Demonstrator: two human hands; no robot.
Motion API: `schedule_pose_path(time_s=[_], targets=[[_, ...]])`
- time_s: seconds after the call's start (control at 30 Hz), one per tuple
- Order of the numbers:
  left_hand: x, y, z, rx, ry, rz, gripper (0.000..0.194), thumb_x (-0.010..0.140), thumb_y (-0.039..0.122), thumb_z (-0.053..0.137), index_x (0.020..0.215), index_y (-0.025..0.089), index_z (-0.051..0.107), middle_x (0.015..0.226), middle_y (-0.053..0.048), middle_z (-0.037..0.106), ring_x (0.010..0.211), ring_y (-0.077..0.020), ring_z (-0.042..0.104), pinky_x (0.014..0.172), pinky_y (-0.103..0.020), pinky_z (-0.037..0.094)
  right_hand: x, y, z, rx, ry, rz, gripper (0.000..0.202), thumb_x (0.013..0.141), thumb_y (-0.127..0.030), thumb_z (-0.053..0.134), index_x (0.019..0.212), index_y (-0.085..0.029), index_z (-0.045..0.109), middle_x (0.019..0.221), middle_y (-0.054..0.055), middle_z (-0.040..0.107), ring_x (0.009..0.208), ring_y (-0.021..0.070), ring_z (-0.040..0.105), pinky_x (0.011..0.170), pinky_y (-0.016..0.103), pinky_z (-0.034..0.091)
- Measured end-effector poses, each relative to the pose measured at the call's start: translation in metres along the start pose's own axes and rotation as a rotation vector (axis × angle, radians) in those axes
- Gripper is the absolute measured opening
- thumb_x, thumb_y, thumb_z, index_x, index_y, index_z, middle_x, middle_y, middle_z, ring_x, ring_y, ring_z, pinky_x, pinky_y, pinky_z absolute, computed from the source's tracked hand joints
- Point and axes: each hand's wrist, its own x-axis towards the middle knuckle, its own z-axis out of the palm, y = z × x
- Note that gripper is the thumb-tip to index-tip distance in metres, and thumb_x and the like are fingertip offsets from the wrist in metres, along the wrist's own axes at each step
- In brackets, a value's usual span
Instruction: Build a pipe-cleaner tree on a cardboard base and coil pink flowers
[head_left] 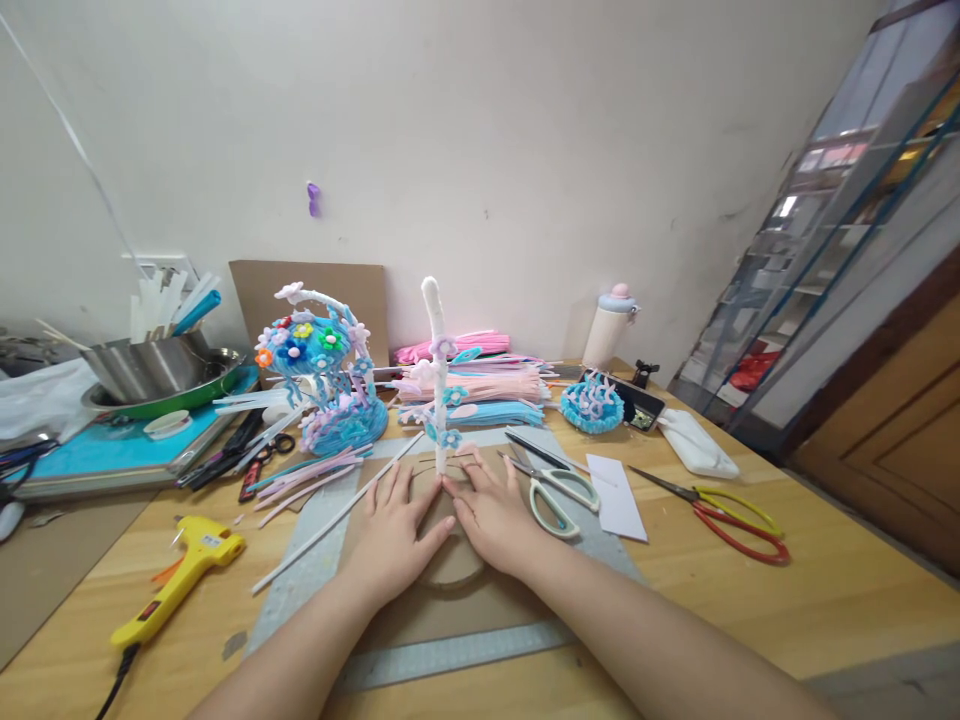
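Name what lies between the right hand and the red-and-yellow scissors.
The head view shows pale-handled scissors and a white card between the right hand and the red-and-yellow scissors.

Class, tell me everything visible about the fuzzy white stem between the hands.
The fuzzy white stem, seemingly pipe cleaner, stands upright, its rounded tip leaning slightly left. Small lilac and blue flowers line its lower part. Its foot meets a round brown cardboard disc, where the left hand and right hand seem to touch it.
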Motion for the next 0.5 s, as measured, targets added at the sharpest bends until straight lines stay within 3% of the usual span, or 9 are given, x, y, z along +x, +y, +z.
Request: schedule_pose_path(time_s=[0.23,0.5], targets=[[-0.0015,0.0008,0.0085,-0.029,0.0,-0.027,0.056,0.086,0.059,0.038,0.137,0.035,0.037,0.15,-0.01,0.026,0.139,-0.0351,0.01,0.105,-0.059,0.016,0.0005,0.0032,0.0042,0.022,-0.037,0.054,0.043,0.096,-0.035,0.024,0.135,-0.034,0.041,0.149,0.008,0.028,0.139,0.0258,0.012,0.106,0.055,-0.002],[-0.0025,0.0001,0.0097,-0.025,0.014,0.007,0.059,0.085,0.059,0.039,0.138,0.033,0.036,0.15,-0.01,0.029,0.139,-0.0321,0.015,0.108,-0.056,0.011,-0.0008,0.0032,0.003,0.021,-0.037,0.044,0.043,0.096,-0.034,0.025,0.136,-0.033,0.039,0.147,0.011,0.032,0.138,0.0246,0.019,0.106,0.055,0.001]])
